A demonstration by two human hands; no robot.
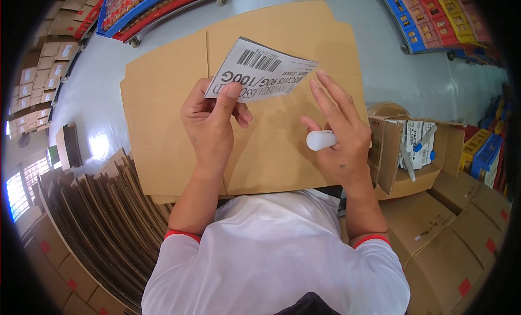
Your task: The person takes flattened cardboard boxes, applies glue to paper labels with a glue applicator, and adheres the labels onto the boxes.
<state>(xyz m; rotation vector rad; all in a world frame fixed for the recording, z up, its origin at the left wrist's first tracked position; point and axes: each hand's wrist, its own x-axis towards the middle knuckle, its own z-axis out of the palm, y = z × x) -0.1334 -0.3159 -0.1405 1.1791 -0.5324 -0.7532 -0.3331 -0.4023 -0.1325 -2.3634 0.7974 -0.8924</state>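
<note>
A white printed label (260,71) with a barcode and black lettering is pinched at its lower left corner between the thumb and fingers of my left hand (211,111). My right hand (342,128) is to the right of the label, with a white cylindrical object (321,140) held low against the palm. The index and middle fingers of that hand stretch up near the label's right edge. Below both hands lies a large flat brown cardboard (163,119).
An open box (388,157) with printed labels and blue-and-white items stands at the right, beside closed cartons (445,261). Flattened cardboard sheets (108,217) stand upright at the left. Crates (141,11) on wheels are at the top left, more coloured crates (434,16) at the top right.
</note>
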